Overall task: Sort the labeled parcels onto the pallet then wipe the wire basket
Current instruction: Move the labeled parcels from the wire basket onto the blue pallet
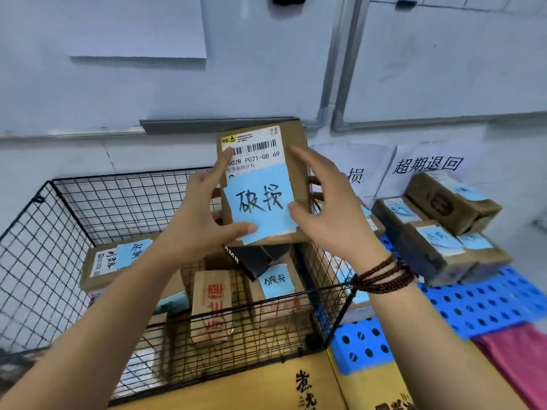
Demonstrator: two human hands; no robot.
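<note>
- Sorting is about in the middle, by my judgement: some cartons are on the pallet, several wait in the basket, and the wiping is not yet begun.
- One parcel (263, 187) is in the air above the wire basket (44, 232), upright, with its face to me. It is a brown carton with a shipping label and a blue note with handwritten characters.
- My left hand (189, 223) grasps its lower left edge. The thumb presses on the front at the bottom of the note, and the other fingers go along the side and behind.
- My right hand (328, 214) is released, with the fingers spread and nearly straight. The thumb touches the right edge of the note; I cannot tell if the other fingers touch the carton.
- On the blue pallet (488, 303), at my right, a group of sorted cartons (438, 241) with blue notes already stands below a paper sign (427, 165) on the wall. A second sign (355, 176) is half hidden behind my right hand.
- In the basket I see at least four more: a large carton (118, 258) with a blue note at the left, a narrow carton (210, 303) with red print, a noted carton (275, 279), and a dark packet (254, 258) under the one I hold.
- A pink cloth (518, 359) lies just beside the near part of the pallet. Probably it is for the wiping, which can begin only when the basket is emptied.
</note>
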